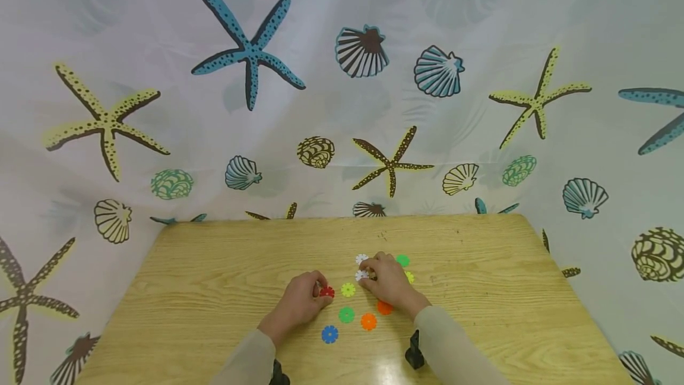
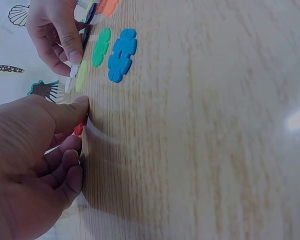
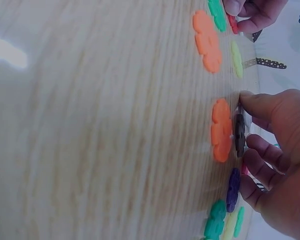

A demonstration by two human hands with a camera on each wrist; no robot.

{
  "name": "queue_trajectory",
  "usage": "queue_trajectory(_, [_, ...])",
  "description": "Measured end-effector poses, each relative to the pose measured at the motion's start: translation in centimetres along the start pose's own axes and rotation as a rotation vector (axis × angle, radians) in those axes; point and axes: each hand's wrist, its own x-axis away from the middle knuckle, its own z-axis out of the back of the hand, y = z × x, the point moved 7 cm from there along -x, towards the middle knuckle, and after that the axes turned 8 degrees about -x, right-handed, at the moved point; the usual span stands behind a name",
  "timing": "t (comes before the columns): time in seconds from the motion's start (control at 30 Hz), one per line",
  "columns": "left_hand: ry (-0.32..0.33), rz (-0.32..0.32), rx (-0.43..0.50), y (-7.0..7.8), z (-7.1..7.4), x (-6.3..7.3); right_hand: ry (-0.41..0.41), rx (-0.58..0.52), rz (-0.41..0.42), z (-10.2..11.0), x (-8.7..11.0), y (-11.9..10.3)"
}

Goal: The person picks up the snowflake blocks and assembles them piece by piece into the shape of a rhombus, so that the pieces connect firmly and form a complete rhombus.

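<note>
My left hand pinches a red notched plastic disc by its edges, low over the wooden table. In the left wrist view most of that red disc is hidden behind thumb and fingers. To the right, my right hand has thumb and index finger at opposite edges of a white notched disc, with another white disc just behind. Between the hands lies a yellow disc. Beneath the right palm, the right wrist view shows a black disc and a purple disc.
Nearer my body lie a green disc, a blue disc and two orange discs, one beside the other. Past the right hand are a second green disc and a second yellow one. A patterned curtain hangs behind the table.
</note>
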Motion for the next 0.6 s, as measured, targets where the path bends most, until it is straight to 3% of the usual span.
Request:
queue_trajectory(0.3, [-0.040,0.017,0.021,0.2,0.0,0.1,0.008,-0.008,-0.010,0.1,-0.1,0.0])
queue_trajectory(0.6, [-0.032,-0.073,-0.009,1.1,-0.1,0.4,0.063,-0.030,-0.016,0.2,0.1,-0.1])
